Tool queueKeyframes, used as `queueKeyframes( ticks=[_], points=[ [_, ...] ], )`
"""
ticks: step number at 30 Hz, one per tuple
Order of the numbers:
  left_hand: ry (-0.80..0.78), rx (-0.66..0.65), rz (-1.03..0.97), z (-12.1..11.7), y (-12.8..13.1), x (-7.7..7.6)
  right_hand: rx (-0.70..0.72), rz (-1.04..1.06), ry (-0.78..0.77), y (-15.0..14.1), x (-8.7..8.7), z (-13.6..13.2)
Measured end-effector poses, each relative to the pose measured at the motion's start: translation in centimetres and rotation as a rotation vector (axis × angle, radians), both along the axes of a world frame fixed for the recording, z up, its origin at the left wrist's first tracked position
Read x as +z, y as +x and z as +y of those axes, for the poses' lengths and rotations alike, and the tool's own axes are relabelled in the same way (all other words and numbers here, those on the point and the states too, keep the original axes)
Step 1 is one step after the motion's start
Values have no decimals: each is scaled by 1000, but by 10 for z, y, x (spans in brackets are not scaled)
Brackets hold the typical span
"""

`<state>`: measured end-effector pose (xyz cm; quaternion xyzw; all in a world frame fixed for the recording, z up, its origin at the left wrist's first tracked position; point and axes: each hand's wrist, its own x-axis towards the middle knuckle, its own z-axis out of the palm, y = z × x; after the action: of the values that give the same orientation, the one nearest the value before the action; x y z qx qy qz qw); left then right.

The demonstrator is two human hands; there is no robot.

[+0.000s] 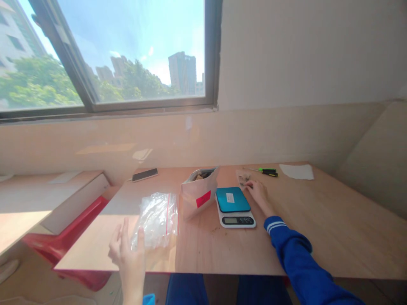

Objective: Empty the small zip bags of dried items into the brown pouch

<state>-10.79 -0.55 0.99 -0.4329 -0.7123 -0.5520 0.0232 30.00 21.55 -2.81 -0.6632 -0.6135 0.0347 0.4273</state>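
Observation:
My left hand (129, 250) is raised at the table's front left edge, fingers apart and holding nothing. Just beyond it lies a stack of clear zip bags (155, 218) with red seal lines. My right hand (259, 195) reaches past the kitchen scale (233, 200), its fingertips pinched on a small clear bag (242, 177) with dark bits in it. The scale has a blue-green plate with a white label, and its display shows no readable figures. Left of the scale stands an open stand-up pouch (199, 192) with a red label; brownish contents show at its mouth.
A phone (145, 174) lies at the back left of the table. Behind my right hand are screwdrivers (267, 171) with green and black handles and a white paper (297, 171). A red chair (70, 237) stands between this table and another at left.

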Motion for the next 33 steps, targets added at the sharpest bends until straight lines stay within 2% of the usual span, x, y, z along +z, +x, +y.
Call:
queueKeyframes(
  ticks=[3, 5, 7, 9, 11, 13, 15, 17, 19, 23, 25, 27, 29, 30, 32, 33],
  points=[
    [74, -28, 160, 8, 15, 21, -62, 5, 26, 7, 10, -12],
    [75, -168, 139, 23, 22, 31, -128, 22, 65, 12, 20, -27],
    [14, -296, 97, 42, 25, 31, -189, 72, 145, 16, 32, -49],
    [-132, -343, 21, 61, 24, 20, -243, 160, 259, 16, 45, -81],
    [-195, -343, -24, 74, 23, 0, -306, 228, 325, 9, 57, -118],
    [-230, -351, -63, 80, 22, -19, -361, 301, 325, -6, 65, -154],
    [-236, -345, -96, 82, 20, -31, -405, 389, 317, -25, 71, -183],
    [-224, -353, -125, 83, 16, -33, -359, 478, 304, -45, 74, -199],
    [-187, -363, -146, 83, 10, -27, -256, 576, 293, -62, 77, -205],
    [-50, -335, -146, 71, 7, -3, -50, 831, 242, -81, 86, -205],
    [5, -330, -155, 54, 18, 8, 47, 932, 172, -88, 92, -208],
    [19, -375, -195, 32, 42, 19, 126, 988, 90, -94, 97, -212],
    [-21, -607, -413, 9, 72, 28, 199, 1018, 18, -101, 101, -216],
    [-54, -736, -454, -1, 86, 32, 234, 1026, -12, -105, 102, -218],
    [-148, -942, -418, -15, 110, 38, 295, 1029, -62, -111, 101, -219],
    [-177, -985, -399, -20, 118, 40, 315, 1024, -81, -113, 99, -218]
  ],
)
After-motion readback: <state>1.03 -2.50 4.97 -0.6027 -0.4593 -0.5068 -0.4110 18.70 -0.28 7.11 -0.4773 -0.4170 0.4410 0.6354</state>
